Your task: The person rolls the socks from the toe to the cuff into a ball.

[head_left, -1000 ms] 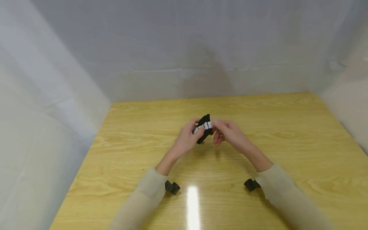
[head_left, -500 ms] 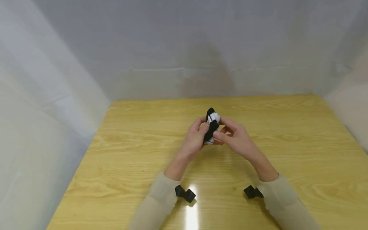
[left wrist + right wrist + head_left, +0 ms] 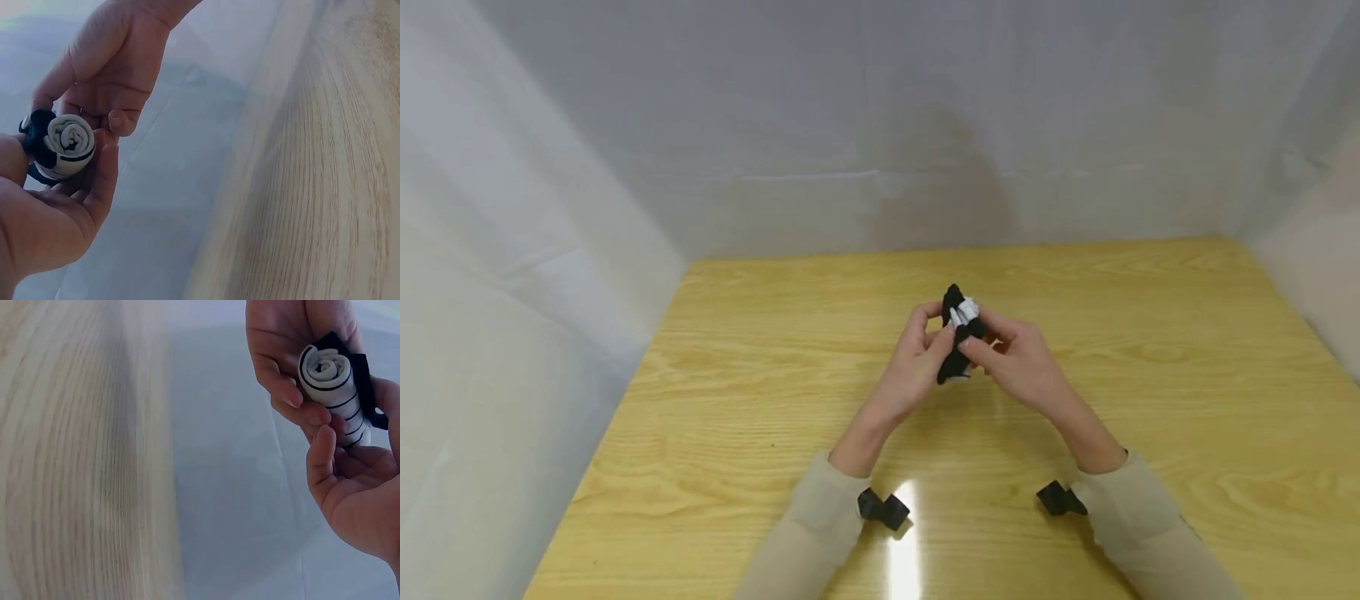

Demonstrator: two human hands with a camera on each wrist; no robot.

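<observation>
The sock (image 3: 957,333) you hold looks almost fully rolled: its white, black-striped part is a tight coil, and only the black end is loose to wrap or tuck. Your left hand (image 3: 917,368) cups the roll from below with curled fingers. Your right hand (image 3: 1017,360) pinches it with thumb and fingertips. You hold it above the middle of the table (image 3: 1150,358).
</observation>
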